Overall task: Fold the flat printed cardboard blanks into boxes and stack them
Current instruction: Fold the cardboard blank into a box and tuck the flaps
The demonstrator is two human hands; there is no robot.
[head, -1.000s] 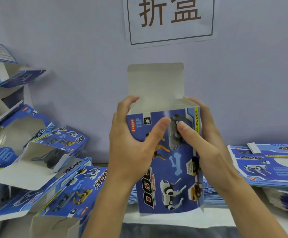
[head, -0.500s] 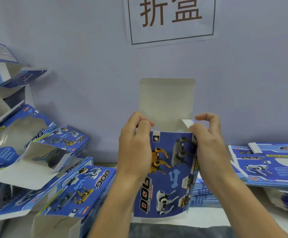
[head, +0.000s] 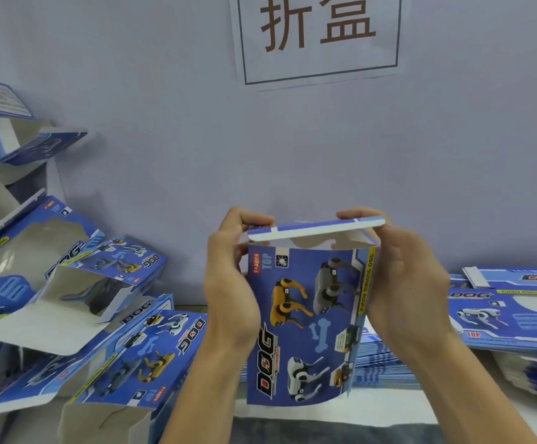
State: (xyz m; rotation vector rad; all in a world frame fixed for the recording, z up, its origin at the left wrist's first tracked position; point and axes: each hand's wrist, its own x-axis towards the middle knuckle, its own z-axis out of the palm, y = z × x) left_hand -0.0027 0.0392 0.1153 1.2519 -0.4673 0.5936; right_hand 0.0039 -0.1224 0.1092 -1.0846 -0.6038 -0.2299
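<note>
Gripping glossy rectangular cardboard box

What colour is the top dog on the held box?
Yellow dog, beside a grey one; head view.

Folded boxes crowd the table's left side, piled up against the wall and blocking any pass there. Flat blanks are stacked on the right, with another low stack just behind the held box. Above the box, the space before the wall is open.
</note>
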